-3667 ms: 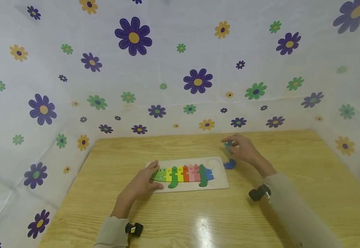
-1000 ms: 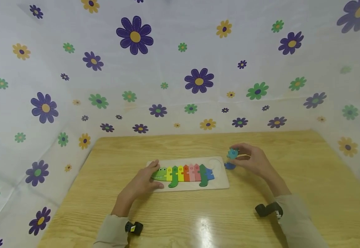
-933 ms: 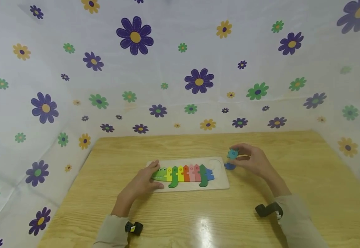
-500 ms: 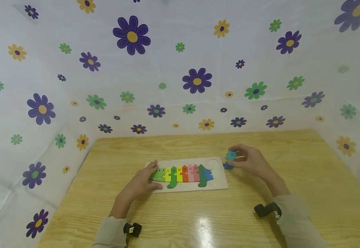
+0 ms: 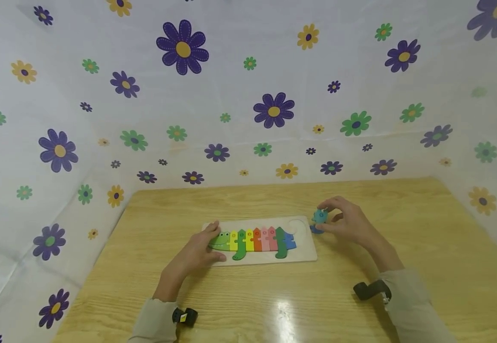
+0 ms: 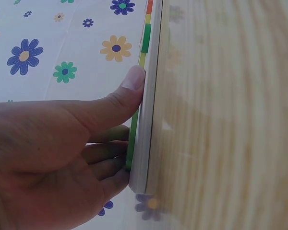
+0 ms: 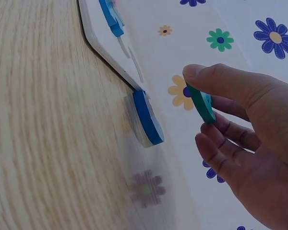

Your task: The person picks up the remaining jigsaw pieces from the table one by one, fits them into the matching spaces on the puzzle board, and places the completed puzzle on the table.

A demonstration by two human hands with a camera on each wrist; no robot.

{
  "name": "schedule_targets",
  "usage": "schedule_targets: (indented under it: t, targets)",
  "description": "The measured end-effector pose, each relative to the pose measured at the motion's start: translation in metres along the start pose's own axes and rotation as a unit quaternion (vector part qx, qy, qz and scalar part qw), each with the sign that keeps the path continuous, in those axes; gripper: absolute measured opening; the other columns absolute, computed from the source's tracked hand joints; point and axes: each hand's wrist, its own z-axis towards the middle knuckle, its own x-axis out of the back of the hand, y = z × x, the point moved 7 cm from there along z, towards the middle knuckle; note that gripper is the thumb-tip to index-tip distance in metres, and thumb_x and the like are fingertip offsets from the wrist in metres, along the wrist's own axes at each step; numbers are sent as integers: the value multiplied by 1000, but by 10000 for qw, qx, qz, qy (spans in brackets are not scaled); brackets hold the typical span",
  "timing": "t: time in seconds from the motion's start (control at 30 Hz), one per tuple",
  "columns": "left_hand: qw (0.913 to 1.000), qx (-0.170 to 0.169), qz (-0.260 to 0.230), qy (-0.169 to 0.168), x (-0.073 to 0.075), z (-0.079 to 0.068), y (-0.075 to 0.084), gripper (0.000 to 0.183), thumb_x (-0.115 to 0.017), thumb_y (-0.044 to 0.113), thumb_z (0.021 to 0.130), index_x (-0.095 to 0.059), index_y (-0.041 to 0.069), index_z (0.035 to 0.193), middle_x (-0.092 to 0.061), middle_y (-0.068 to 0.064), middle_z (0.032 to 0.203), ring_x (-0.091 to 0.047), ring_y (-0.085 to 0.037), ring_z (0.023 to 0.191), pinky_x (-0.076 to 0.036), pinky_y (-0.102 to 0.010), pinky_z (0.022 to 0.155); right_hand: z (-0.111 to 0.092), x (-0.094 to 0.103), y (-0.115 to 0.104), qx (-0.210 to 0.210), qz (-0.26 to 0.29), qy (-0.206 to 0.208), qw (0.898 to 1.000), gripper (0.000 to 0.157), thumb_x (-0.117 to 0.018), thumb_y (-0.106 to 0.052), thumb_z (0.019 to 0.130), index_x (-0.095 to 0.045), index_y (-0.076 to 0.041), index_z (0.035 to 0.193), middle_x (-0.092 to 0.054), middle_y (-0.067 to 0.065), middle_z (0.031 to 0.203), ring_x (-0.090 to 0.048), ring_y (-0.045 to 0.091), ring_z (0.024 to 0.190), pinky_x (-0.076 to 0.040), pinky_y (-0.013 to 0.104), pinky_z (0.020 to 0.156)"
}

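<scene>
A wooden puzzle board lies on the table, bearing a row of coloured, jigsaw-edged pieces that form a crocodile with a green head. My left hand holds the board's left end, the thumb by the near edge and the fingers toward the far side. Off the board's right end, my right hand pinches a teal puzzle piece between thumb and fingers, raised above the table. Below it a curved blue puzzle piece lies on the table beside the board's corner, partly covered in the head view.
The pale wooden table reaches back to a white flower-print cloth that hangs behind and at both sides. A recess with a curled outline shows at the board's right end. Small black cameras sit on both wrists.
Since the oldest frame, my right hand has lifted the teal piece and brought it nearer, over the blue piece. In the last second it has tilted slightly. My left hand stays on the board.
</scene>
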Motion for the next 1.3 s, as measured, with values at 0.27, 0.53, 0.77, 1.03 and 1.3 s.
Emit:
schedule_targets:
  t: [0.27, 0.53, 0.77, 1.03, 1.3]
  targets:
    - [9999, 127, 39, 2, -3, -1, -1, 84, -83, 22, 87, -39, -4, 155, -24, -19, 167, -22, -37, 154, -24, -52, 123, -2, -2, -1, 173, 215, 11, 9996, 44, -89, -12, 80, -69, 1, 117, -67, 12, 114, -64, 31, 105, -61, 46, 87]
    - [9999, 106, -64, 26, -4, -2, 1, 83, -83, 20, 87, -39, -5, 154, -26, -19, 167, -22, -36, 154, -24, -51, 123, -3, -7, -2, 267, 502, -180, 9982, 44, -88, -7, 81, -68, 4, 119, -65, 14, 114, -63, 37, 107, -60, 47, 89]
    - [9999, 81, -63, 13, -5, -1, 0, 84, -83, 21, 87, -40, -6, 153, -26, -19, 166, -22, -37, 154, -25, -52, 123, -3, -9, -1, 133, 406, -271, 9987, 44, -89, -8, 79, -70, 1, 118, -66, 11, 112, -64, 33, 108, -60, 46, 90]
    - [9999, 50, -92, 29, -2, 0, 1, 84, -84, 20, 87, -40, -6, 153, -26, -20, 166, -22, -37, 154, -25, -52, 122, -2, -12, -3, 245, 260, -316, 9989, 42, -89, -9, 80, -70, 1, 116, -66, 10, 112, -66, 32, 107, -60, 46, 91]
    - [10000, 93, -1, -9, -1, -1, 3, 83, -83, 21, 87, -40, -5, 154, -26, -19, 166, -22, -37, 154, -25, -52, 122, 0, -12, -6, 307, 180, -330, 9988, 42, -89, -9, 79, -71, 2, 115, -66, 9, 110, -65, 31, 107, -60, 45, 91]
